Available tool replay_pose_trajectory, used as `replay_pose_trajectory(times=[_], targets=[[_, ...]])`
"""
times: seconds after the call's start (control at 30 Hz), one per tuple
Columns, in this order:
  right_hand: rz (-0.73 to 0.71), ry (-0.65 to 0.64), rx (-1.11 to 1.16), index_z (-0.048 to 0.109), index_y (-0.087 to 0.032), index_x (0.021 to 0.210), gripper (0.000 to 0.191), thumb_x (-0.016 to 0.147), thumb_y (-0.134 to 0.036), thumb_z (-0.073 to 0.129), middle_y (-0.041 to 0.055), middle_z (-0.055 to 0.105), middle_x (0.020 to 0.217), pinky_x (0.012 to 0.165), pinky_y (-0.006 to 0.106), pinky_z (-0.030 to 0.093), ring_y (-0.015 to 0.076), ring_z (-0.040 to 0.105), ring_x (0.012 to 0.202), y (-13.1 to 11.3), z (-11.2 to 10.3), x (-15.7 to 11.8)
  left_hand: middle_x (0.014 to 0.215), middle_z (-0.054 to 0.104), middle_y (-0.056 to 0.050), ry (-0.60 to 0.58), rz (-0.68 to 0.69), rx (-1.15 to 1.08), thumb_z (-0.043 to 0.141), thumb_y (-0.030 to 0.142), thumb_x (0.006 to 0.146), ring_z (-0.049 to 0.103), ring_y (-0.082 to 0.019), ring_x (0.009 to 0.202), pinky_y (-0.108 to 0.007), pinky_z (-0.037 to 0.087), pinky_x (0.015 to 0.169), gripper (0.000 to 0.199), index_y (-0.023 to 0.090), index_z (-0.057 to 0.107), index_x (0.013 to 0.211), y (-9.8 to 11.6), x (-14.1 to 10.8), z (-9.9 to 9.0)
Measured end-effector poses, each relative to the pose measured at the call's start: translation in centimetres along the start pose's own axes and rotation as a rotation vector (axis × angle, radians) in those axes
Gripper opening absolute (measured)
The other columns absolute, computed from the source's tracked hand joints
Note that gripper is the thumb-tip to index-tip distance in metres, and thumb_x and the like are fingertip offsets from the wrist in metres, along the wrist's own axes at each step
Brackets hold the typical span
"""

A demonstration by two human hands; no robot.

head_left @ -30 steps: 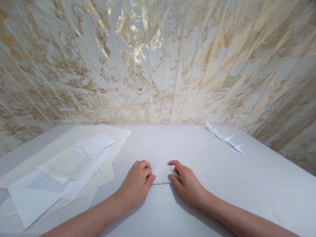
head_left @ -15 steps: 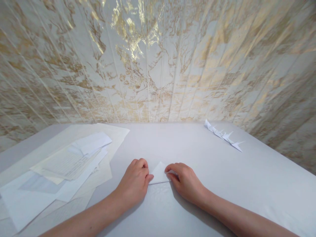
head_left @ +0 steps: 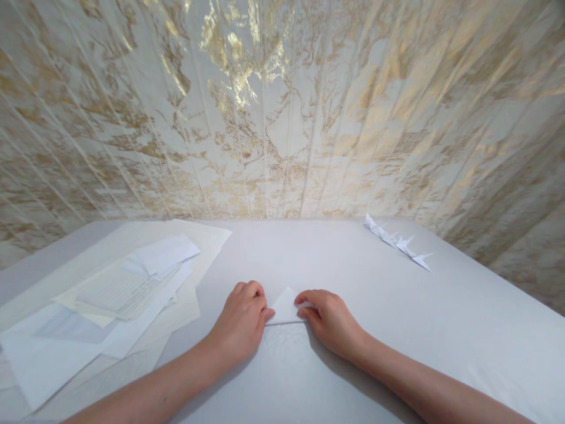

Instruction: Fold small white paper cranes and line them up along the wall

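A piece of white paper folded into a triangle (head_left: 286, 309) lies on the white table, its tip pointing away from me and its long edge toward me. My left hand (head_left: 245, 318) is closed at its left corner, the thumb lying along the paper and the other fingers curled. At the right side, my right hand (head_left: 329, 318) has its thumb and fingertips bent around the other corner. Both hands cover the paper's ends, so only its middle and tip show.
Overlapping paper sheets (head_left: 79, 341), some printed, spread over the left of the white table (head_left: 291, 377). Several folded paper cranes (head_left: 404, 244) stand in a row at the back right. A wall with a gold pattern (head_left: 282, 118) rises behind the table's far edge.
Almost nothing differs. The view has shifted very slightly, and both hands keep their places at the corners of the folded paper.
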State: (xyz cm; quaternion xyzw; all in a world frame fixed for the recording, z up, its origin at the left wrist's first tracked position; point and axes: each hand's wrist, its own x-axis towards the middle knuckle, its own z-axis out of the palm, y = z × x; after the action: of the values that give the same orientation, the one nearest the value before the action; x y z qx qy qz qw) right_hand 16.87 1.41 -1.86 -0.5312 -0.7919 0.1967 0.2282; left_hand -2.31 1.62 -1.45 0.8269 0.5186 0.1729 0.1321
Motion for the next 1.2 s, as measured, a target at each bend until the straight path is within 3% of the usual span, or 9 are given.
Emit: replay_pose_trajectory(times=[0.17,0.33,0.43,0.6,0.73,0.9,1.07,1.2], targets=[[0.004,-0.007,0.005,0.065,-0.018,0.09,0.023,0.077,-0.011,0.049,0.005,0.069,0.089,0.076,0.027,0.042,0.0176,0.062,0.082,0.07,-0.12,0.08,0.084,0.054,-0.005,0.012,-0.016,-0.027,0.05,0.023,0.08,0.046,-0.021,0.083,-0.037,0.038,0.076,0.02,0.016,0.058,0.062,-0.15,-0.03,-0.02],[0.028,-0.006,0.011,0.065,-0.018,0.09,0.022,0.077,-0.013,0.049,0.0046,0.069,0.087,0.073,0.027,0.043,0.0174,0.062,0.078,0.08,-0.12,0.05,0.095,0.053,-0.003,-0.017,-0.046,-0.078,0.066,0.027,0.066,0.045,-0.023,0.091,-0.038,0.037,0.078,0.015,0.017,0.056,0.061,-0.12,-0.22,-0.05],[0.016,0.005,0.014,0.065,-0.019,0.09,0.022,0.077,-0.013,0.049,0.0041,0.069,0.087,0.074,0.027,0.043,0.0171,0.062,0.078,0.03,-0.06,-0.14,0.098,0.053,-0.004,0.002,-0.033,-0.069,0.059,0.021,0.072,0.044,-0.023,0.093,-0.039,0.037,0.079,0.012,0.017,0.057,0.06,-0.13,-0.3,0.1],[-0.009,0.015,0.004,0.065,-0.019,0.091,0.022,0.077,-0.014,0.049,0.0036,0.069,0.088,0.077,0.028,0.043,0.0181,0.062,0.082,-0.04,0.05,-0.5,0.102,0.054,-0.006,0.008,-0.031,-0.03,0.046,0.019,0.081,0.043,-0.025,0.096,-0.043,0.036,0.081,0.026,0.017,0.061,0.059,-0.16,-0.47,0.25],[-0.005,0.018,0.014,0.065,-0.019,0.09,0.022,0.077,-0.013,0.049,0.0034,0.069,0.085,0.074,0.027,0.043,0.0176,0.062,0.079,-0.05,-0.04,-0.49,0.103,0.053,-0.006,-0.004,-0.064,-0.048,0.046,0.023,0.081,0.043,-0.025,0.098,-0.044,0.036,0.082,0.025,0.017,0.061,0.061,-0.11,-0.65,0.1],[0.016,0.014,0.015,0.065,-0.019,0.089,0.021,0.077,-0.013,0.049,0.0029,0.069,0.081,0.073,0.026,0.043,0.0166,0.062,0.075,-0.09,-0.14,-0.4,0.113,0.051,-0.004,-0.03,-0.073,-0.071,0.063,0.027,0.069,0.039,-0.028,0.107,-0.045,0.034,0.086,0.017,0.017,0.056,0.057,0.04,-0.8,0.04],[0.003,0.014,-0.008,0.065,-0.019,0.09,0.02,0.078,-0.015,0.049,0.0031,0.069,0.084,0.075,0.027,0.042,0.0172,0.062,0.078,-0.21,-0.08,-0.59,0.115,0.05,-0.006,-0.038,-0.059,-0.049,0.056,0.019,0.073,0.039,-0.027,0.107,-0.045,0.034,0.085,0.013,0.017,0.055,0.06,0.11,-0.87,0.16],[-0.009,0.011,-0.031,0.065,-0.02,0.09,0.019,0.079,-0.016,0.05,0.002,0.069,0.086,0.076,0.026,0.041,0.0166,0.062,0.08,-0.31,-0.08,-0.7,0.114,0.051,-0.007,-0.033,-0.052,-0.02,0.043,0.022,0.081,0.04,-0.027,0.104,-0.046,0.035,0.083,0.026,0.017,0.058,0.061,0.12,-0.89,0.25]])
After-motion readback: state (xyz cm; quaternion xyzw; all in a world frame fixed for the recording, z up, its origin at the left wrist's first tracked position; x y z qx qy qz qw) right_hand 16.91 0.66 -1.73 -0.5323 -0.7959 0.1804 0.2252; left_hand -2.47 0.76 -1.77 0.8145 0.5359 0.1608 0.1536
